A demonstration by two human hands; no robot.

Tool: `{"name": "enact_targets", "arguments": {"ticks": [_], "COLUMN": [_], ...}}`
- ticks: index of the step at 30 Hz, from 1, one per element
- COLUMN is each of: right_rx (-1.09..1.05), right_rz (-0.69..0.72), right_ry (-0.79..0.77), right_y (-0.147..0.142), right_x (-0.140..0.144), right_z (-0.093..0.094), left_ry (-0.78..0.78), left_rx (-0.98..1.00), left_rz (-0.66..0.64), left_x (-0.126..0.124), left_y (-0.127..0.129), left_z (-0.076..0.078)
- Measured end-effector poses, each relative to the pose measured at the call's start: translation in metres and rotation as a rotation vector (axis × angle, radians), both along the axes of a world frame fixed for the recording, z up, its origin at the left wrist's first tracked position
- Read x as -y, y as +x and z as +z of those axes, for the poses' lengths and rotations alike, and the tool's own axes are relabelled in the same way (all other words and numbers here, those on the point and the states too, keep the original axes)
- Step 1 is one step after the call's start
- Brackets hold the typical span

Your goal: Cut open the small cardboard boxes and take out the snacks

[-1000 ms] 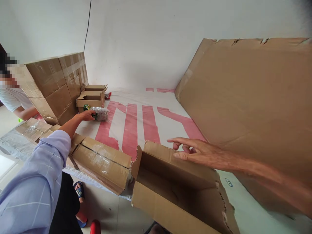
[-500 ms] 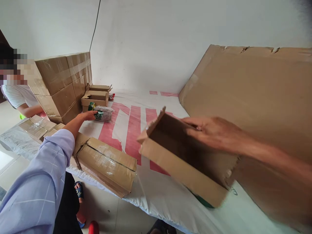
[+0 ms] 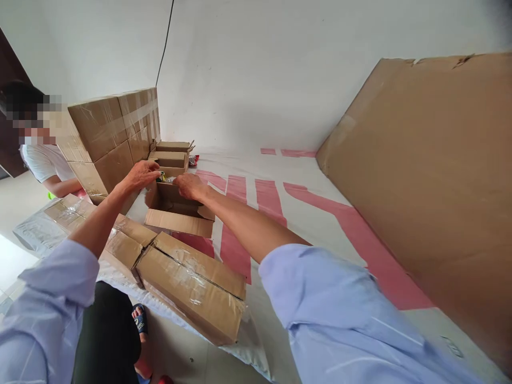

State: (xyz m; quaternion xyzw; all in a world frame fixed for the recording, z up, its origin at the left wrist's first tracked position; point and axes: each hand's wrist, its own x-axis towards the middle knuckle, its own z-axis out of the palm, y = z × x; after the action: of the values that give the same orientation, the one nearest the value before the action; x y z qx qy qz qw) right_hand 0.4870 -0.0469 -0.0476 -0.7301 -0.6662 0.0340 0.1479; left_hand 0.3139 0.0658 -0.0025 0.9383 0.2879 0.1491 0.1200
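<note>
Cardboard fills the scene. At ten o'clock stands a taped stack of cartons [image 3: 114, 136], with another person's sleeve [image 3: 42, 160] beside it. The left hand [image 3: 140, 175] curls its fingers over a clear packet [image 3: 165, 178] at the mouth of the small open box [image 3: 176, 210]; the right hand [image 3: 191, 185] is at the box's far rim, fingers bent on the packet's other end. By the look of it the packet is only partly in: it sits at the opening, flaps unclosed. Nearer, at seven o'clock, lies a sealed carton [image 3: 192, 285]; a big cardboard sheet [image 3: 436, 170] leans at three o'clock. Half a second ago the right hand carried that box in mid-air and the packet lay on the white-and-red cover [image 3: 280, 208] under the left hand.
</note>
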Motion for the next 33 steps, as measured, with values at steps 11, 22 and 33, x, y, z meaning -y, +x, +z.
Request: {"name": "enact_targets", "arguments": {"ticks": [11, 22, 33], "right_rx": [-0.162, -0.433, -0.309], "right_rz": [-0.094, -0.473, -0.280], "right_ry": [0.341, 0.581, 0.644], "right_y": [0.030, 0.029, 0.031], "right_x": [0.078, 0.347, 0.340], "right_z": [0.008, -0.146, -0.206], "left_ry": [0.341, 0.368, 0.378], "left_rx": [-0.597, -0.547, -0.521], "left_rz": [-0.044, 0.216, 0.297], "left_x": [0.074, 0.013, -0.040], "left_y": [0.027, 0.034, 0.106], "left_z": [-0.068, -0.063, -0.073]}}
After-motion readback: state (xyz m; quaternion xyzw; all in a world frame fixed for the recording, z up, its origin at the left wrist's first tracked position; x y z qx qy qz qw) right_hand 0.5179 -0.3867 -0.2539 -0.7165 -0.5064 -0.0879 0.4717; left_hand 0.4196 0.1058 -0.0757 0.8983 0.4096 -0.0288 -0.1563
